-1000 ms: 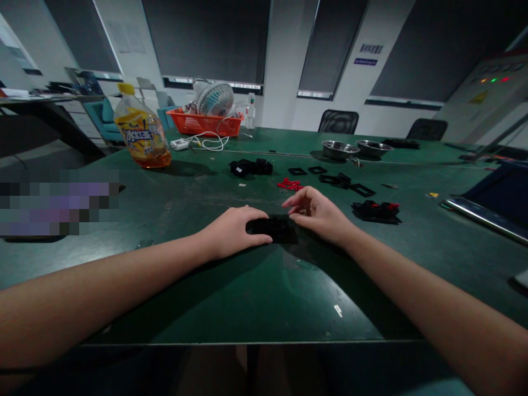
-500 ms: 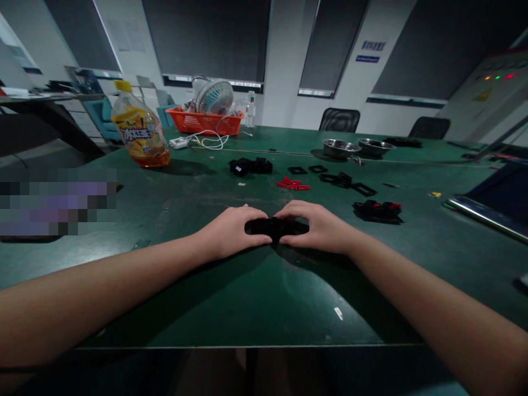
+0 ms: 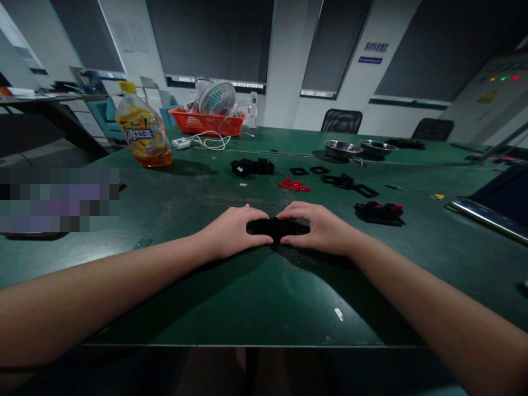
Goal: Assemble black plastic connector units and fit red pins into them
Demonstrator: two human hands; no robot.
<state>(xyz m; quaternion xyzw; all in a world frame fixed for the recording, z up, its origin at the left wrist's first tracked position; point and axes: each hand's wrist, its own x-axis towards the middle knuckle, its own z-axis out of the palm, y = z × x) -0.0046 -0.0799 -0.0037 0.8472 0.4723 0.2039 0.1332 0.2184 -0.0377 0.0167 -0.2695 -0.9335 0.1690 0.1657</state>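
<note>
A small black plastic part (image 3: 274,227) lies on the green table (image 3: 247,297) in front of me. My left hand (image 3: 233,231) grips its left end with curled fingers and thumb. Its right end is held by my right hand (image 3: 319,228), fingers bent over the top. Both hands rest on the table and almost touch. Most of the part is hidden under the fingers. Several small red pieces (image 3: 295,186) lie just beyond my hands.
Black frames (image 3: 344,181) and a black clump (image 3: 251,166) lie farther back. A black and red assembly (image 3: 379,212) sits right. A yellow drink bottle (image 3: 142,135), orange basket (image 3: 206,122) with a fan, and two steel bowls (image 3: 357,148) stand behind. A tray edge (image 3: 487,217) is far right.
One second ago my right hand was raised and open beside the black part. It has come down and closed on the part's right end. My left hand has stayed in place.
</note>
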